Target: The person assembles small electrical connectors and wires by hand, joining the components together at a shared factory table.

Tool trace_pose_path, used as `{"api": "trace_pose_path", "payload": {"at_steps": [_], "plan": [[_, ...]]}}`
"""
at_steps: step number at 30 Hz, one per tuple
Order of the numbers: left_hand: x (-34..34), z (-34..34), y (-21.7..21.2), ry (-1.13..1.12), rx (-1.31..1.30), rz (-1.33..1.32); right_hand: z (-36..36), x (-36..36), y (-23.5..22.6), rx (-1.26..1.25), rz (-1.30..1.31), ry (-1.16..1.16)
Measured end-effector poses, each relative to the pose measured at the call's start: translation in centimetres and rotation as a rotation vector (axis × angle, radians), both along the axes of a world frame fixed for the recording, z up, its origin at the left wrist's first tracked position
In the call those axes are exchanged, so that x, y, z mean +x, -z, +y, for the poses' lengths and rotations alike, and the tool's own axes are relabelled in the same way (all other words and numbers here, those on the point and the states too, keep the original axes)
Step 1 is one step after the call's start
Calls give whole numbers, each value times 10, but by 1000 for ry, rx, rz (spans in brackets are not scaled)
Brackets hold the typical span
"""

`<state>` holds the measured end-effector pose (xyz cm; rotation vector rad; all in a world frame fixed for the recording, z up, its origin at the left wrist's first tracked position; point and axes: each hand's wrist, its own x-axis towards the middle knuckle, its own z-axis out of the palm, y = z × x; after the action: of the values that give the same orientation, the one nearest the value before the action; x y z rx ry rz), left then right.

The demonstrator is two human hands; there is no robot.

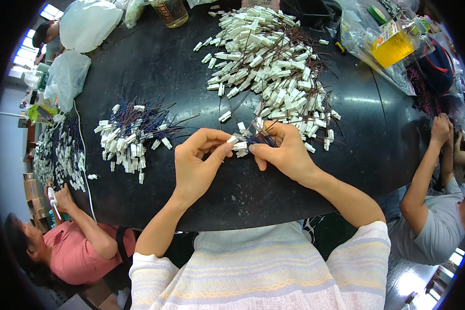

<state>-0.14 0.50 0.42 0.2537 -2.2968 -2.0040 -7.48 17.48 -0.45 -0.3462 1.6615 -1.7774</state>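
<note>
My left hand (201, 161) pinches a small white plastic connector (232, 139) between thumb and fingertips. Facing it, my right hand (287, 150) is closed on a small bunch of dark wires with white connectors (241, 150) at their ends. The two hands nearly meet over the black table (217, 204). Just beyond them spreads a large heap of white connectors with brown wires (289, 77). To the left of my left hand lies a smaller pile of white connectors with blue wires (129, 144). How the wires sit inside my right hand is hidden.
A person in pink (82, 248) works at the left beside more connectors (70, 150); a white cord (82, 139) runs between us. Another person in grey (434, 222) sits at the right. Bottles of yellow liquid (392, 44), plastic bags (90, 26) and a dark cap (435, 64) lie around the far edges.
</note>
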Motion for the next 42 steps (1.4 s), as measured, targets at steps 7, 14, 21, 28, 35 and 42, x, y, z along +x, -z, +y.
{"api": "trace_pose_path", "payload": {"at_steps": [7,14,21,28,35,42], "plan": [[2,-1,7,-14,-3,46,-1,0,0,25,-4,-25],[2,1,12,-27,-154,169,0,0,2,16,20,-19],[-2,-1,8,69,-416,340,2,-2,-1,36,12,-15],[-3,1,9,94,-560,516,0,1,0,-20,-15,9],[-6,4,10,172,-856,754,3,1,6,-56,77,-45],[-4,4,14,141,-859,817,5,2,14,-109,130,-58]]}}
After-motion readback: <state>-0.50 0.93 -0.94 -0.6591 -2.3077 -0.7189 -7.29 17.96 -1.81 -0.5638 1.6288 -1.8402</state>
